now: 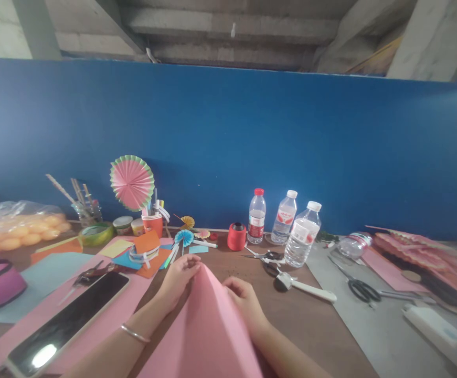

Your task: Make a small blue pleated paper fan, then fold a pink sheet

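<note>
A large sheet of pink paper rises toward me from the table, bent into a peak at its far end. My left hand pinches the paper near that peak, its fingers closed; a silver bangle circles the wrist. On the other side, my right hand has its fingers curled round the paper's right edge, a little lower than the left. The fingertips of the right hand are partly hidden behind the sheet. Nearest beyond the hands lie a blue paper fan and a red spool-like object.
Three water bottles stand near the blue wall. A white-handled tool and black scissors lie to the right. At left are a phone, coloured papers, a green tape roll and a pink pinwheel fan in a cup.
</note>
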A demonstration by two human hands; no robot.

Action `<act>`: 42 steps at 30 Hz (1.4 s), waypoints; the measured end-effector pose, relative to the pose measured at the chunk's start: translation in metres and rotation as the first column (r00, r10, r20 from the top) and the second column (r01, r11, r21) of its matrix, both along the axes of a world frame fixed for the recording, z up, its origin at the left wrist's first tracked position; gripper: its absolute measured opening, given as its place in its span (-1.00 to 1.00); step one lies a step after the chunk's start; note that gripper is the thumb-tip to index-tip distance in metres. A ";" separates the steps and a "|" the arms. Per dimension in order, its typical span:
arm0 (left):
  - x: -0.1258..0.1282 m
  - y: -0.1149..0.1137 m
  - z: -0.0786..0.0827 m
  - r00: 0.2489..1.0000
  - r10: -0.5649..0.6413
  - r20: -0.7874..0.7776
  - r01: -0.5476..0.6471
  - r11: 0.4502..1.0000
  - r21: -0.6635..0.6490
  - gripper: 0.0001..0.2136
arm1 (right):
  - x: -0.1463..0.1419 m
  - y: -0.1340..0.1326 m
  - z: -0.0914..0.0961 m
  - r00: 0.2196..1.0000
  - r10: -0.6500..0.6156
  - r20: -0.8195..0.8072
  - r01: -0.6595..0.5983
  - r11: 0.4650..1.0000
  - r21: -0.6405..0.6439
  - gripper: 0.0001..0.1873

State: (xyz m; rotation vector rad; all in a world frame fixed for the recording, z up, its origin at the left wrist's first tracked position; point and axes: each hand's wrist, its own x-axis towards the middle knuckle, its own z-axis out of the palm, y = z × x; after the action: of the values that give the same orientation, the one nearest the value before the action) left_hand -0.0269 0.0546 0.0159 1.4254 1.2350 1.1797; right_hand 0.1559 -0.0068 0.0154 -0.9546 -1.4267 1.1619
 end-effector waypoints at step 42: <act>0.030 -0.033 0.014 0.848 -0.515 -0.124 0.494 0.853 -0.166 -0.58 | 0.026 0.043 -0.021 0.884 -0.286 -0.369 0.135 0.914 -0.383 -0.75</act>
State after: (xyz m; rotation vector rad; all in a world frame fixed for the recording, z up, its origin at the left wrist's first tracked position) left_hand 0.0031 0.0216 0.0302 1.6429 0.9321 0.6177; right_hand 0.1822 0.0366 -0.0059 -0.9989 -0.7615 1.3779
